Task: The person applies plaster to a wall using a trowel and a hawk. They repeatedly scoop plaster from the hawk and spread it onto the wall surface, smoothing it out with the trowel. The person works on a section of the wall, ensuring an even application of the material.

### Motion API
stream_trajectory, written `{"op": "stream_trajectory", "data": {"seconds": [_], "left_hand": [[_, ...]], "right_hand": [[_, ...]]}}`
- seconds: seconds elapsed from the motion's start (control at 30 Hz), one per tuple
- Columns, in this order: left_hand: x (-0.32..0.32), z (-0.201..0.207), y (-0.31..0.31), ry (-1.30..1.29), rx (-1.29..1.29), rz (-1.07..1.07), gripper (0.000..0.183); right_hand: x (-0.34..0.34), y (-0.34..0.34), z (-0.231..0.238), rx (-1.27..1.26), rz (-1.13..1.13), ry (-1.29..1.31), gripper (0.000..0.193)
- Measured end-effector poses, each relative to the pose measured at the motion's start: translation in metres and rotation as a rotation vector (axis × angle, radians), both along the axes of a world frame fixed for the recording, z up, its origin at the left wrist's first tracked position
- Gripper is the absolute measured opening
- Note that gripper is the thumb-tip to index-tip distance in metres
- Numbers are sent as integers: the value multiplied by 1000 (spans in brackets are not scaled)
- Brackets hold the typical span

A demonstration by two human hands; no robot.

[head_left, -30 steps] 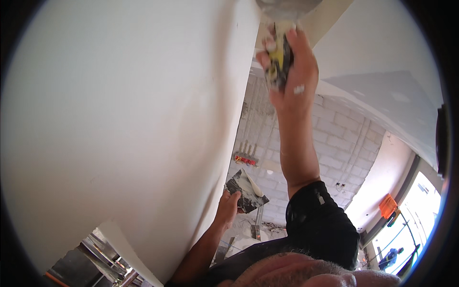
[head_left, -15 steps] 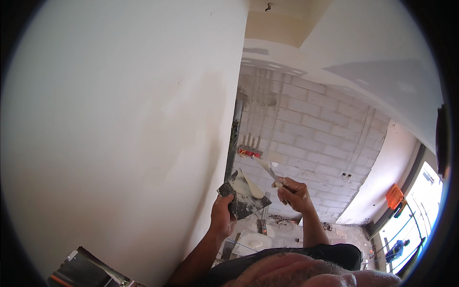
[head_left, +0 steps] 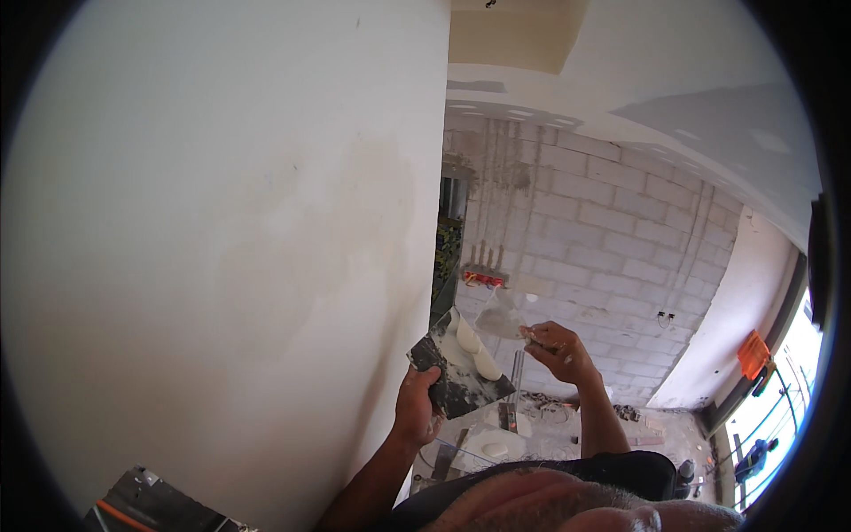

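My left hand (head_left: 417, 408) grips a square black plastering board (head_left: 456, 403) by its left edge, thumb on top. White filler is smeared over the board, and a thick ridge of filler (head_left: 479, 356) lies along its far right side. My right hand (head_left: 565, 352) is closed round the handle of a putty knife (head_left: 500, 316). The knife's wide, whitish blade points up and left, just beyond the board and apart from it. A smooth white wall (head_left: 222, 160) with a damp-looking beige patch (head_left: 332, 235) stands close on my left.
Beyond is a bare block wall (head_left: 612, 213) with a red electrical box (head_left: 483, 278). Tools and rubble lie on the floor (head_left: 567, 421). At right, an orange cloth (head_left: 754, 355) hangs by a bright opening, with a person (head_left: 753, 459) past it. A dark object (head_left: 146, 501) shows lower left.
The putty knife has turned from nearly edge-on to showing its blade face. The filler ridge on the board looks longer and thicker. The whole view has shifted slightly.
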State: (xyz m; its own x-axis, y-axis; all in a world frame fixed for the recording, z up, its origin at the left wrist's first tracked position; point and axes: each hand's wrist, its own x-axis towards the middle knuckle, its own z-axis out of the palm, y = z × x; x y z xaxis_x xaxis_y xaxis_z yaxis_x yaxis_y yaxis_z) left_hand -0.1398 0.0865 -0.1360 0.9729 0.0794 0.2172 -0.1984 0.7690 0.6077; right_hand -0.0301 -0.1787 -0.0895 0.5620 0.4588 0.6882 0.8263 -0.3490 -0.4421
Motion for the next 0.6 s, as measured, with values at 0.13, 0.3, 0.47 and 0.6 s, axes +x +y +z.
{"op": "stream_trajectory", "data": {"seconds": [0.13,0.3,0.47,0.6], "left_hand": [[8,-12,1,-8,22,9,40],[5,-9,6,103,39,5,37],[9,-10,5,120,8,-23,33],[1,-1,4,138,-2,-16,32]], "right_hand": [[29,28,31,297,-134,90,39],[44,96,169,474,-81,-373,40],[50,149,302,904,482,39,29],[81,161,375,1029,821,227,19]]}}
